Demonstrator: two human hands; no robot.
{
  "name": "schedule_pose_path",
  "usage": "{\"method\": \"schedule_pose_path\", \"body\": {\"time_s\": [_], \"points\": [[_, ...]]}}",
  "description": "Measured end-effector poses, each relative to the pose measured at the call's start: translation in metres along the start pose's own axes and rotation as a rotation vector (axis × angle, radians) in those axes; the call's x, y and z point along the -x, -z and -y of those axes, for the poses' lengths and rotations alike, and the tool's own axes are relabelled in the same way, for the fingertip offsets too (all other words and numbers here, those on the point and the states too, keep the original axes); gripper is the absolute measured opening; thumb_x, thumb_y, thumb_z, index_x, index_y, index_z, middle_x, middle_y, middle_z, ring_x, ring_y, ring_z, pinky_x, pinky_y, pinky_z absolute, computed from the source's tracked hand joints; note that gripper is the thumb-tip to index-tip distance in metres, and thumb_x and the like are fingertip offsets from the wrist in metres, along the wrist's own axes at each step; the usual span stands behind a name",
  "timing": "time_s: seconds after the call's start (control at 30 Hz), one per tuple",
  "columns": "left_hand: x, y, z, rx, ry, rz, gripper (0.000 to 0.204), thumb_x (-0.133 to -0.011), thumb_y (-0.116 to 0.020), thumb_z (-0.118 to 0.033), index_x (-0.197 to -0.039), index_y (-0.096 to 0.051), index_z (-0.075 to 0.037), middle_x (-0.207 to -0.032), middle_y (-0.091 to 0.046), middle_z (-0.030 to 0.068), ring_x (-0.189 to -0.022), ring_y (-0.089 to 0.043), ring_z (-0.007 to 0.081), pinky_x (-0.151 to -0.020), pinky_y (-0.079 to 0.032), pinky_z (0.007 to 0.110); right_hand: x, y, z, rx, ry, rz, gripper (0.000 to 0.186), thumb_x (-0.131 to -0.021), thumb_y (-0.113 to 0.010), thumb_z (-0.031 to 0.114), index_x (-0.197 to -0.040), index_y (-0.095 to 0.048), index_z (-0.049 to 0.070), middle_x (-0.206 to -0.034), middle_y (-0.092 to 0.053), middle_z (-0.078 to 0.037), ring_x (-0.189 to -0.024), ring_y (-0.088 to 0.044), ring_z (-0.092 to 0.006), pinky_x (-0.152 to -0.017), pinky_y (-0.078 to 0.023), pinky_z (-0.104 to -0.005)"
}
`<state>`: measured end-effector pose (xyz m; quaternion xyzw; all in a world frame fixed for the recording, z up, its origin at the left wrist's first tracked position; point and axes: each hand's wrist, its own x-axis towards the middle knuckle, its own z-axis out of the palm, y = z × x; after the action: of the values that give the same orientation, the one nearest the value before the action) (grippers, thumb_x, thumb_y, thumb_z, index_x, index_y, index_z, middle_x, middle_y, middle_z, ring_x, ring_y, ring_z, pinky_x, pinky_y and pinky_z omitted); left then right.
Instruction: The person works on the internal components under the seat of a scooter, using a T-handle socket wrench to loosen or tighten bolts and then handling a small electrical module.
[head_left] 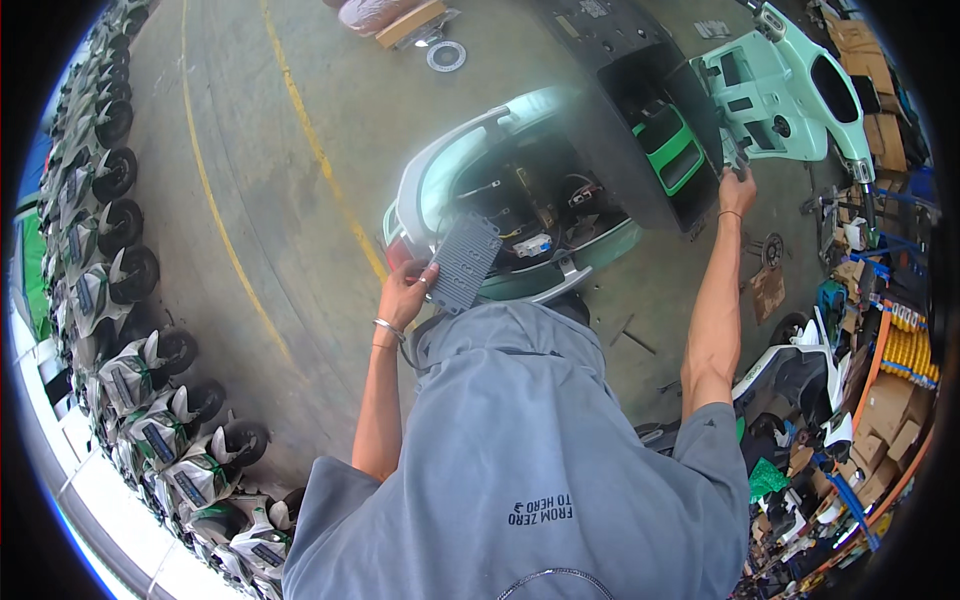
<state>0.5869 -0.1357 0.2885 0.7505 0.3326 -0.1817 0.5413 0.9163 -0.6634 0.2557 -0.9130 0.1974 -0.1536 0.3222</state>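
My left hand (404, 292) is closed on the edge of a grey finned metal plate (466, 262), with the thumb over its near side. The plate is tilted above the rear of a mint-green scooter body (425, 190). Cables and a white connector block (533, 245) show inside the body's opening. My right hand (738, 190) is stretched forward, its fingers bent around a small greyish part (735, 152) beside a black storage box (625, 165). I cannot make out that part. A bright green frame (677, 150) sits inside the box.
The scooter's mint-green front panel and handlebar (800, 90) stand ahead right. Rows of parked scooters (150, 400) line the left. Cartons (885, 405) and loose parts crowd the right. A round metal disc (446, 56) and a thin rod (638, 340) lie on the concrete floor.
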Motion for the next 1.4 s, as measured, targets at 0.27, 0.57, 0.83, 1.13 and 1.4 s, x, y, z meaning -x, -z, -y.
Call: {"method": "schedule_pose_path", "body": {"time_s": [0.27, 0.57, 0.83, 1.13, 1.4], "points": [[-0.003, 0.012, -0.006, 0.074, 0.057, 0.138, 0.051, -0.092, -0.067, -0.038, -0.123, -0.062, 0.002, -0.096, -0.068, 0.0117, -0.084, -0.065, 0.0179, -0.071, -0.054, 0.032, 0.136, 0.056, 0.054, -1.195, -0.521, 0.004, 0.033, -0.083, -0.046, -0.004, -0.113, -0.06, -0.007, -0.099, -0.061, -0.013, -0.089, -0.062, -0.0232, -0.083, -0.053, -0.0329], [-0.002, 0.006, 0.012, 0.699, 0.259, 0.215, 0.059, -0.097, -0.059, -0.043, -0.134, -0.052, 0.003, -0.115, -0.063, 0.0104, -0.09, -0.064, 0.0196, -0.079, -0.052, 0.03, 0.325, -0.011, 0.193, -0.253, 0.11, 1.041, 0.054, -0.085, -0.071, 0.039, -0.119, -0.061, -0.001, -0.088, -0.068, -0.015, -0.076, -0.064, -0.0256, -0.075, -0.052, -0.0373], [-0.004, -0.015, -0.009, 0.828, 0.242, 0.265, 0.062, -0.099, -0.054, -0.044, -0.134, -0.047, 0.008, -0.129, -0.055, 0.0211, -0.104, -0.064, 0.0284, -0.089, -0.053, 0.036, 0.376, -0.03, 0.224, 0.365, 0.718, 1.046, 0.085, -0.072, -0.083, 0.041, -0.132, -0.046, -0.006, -0.106, -0.064, -0.023, -0.104, -0.06, -0.0376, -0.083, -0.053, -0.0453], [-0.014, -0.039, -0.048, 0.995, 0.044, 0.291, 0.066, -0.101, -0.051, -0.039, -0.136, -0.037, 0.015, -0.132, -0.05, 0.0291, -0.119, -0.058, 0.037, -0.1, -0.05, 0.042, 0.288, -0.046, 0.206, 0.187, 0.525, 1.172, 0.061, -0.074, -0.078, 0.052, -0.099, -0.067, -0.003, -0.098, -0.07, -0.021, -0.095, -0.067, -0.0392, -0.083, -0.053, -0.0463], [-0.025, -0.021, -0.027, 0.725, 0.098, 0.2, 0.059, -0.101, -0.052, -0.034, -0.135, -0.043, 0.013, -0.123, -0.061, 0.0261, -0.109, -0.065, 0.0313, -0.094, -0.052, 0.038, 0.275, -0.05, 0.197, 0.193, 0.409, 1.129, 0.07, -0.082, -0.065, 0.063, -0.101, -0.069, -0.004, -0.102, -0.069, -0.024, -0.102, -0.065, -0.0389, -0.087, -0.051, -0.0454]]}}
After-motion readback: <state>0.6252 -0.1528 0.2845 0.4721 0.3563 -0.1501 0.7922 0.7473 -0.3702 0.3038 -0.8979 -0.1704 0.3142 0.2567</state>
